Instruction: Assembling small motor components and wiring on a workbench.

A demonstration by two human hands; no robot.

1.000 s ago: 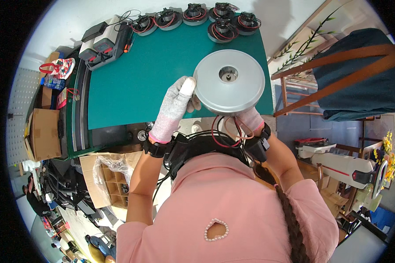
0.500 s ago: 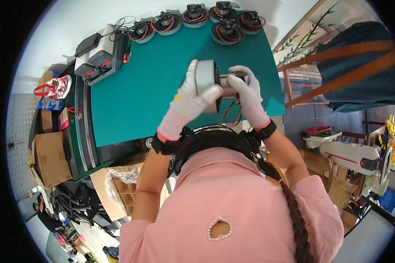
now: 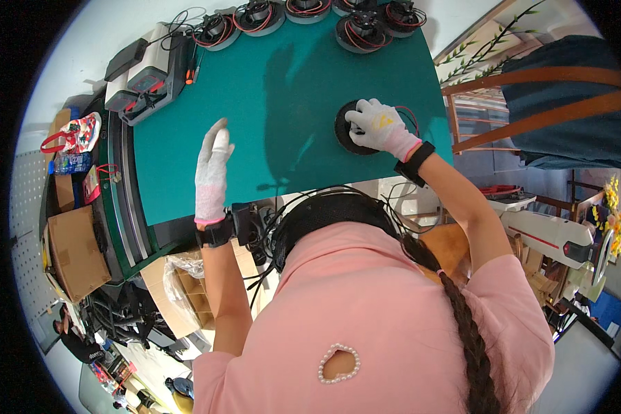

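A round black motor (image 3: 342, 131) with a red wire rests on the right part of the green tabletop (image 3: 241, 96). My right hand (image 3: 382, 128), in a whitish work glove, curls its fingers over the motor's top and grips it; the palm side is hidden. Away from it, my left hand (image 3: 214, 169), gloved too, is raised at the left over the table. Its fingers are stretched out and it holds nothing.
Several similar motors (image 3: 363, 33) with coiled red and black wires stand along the far edge. At the far left are grey boxy devices (image 3: 148, 81) and an orange-handled screwdriver (image 3: 190, 74). A wooden chair (image 3: 566, 84) is at the right, an open carton (image 3: 160, 300) lower left.
The motor, held up between both hands before, has been set down on the tabletop at the right. My left hand has let go and moved left; my right hand stays on the motor.
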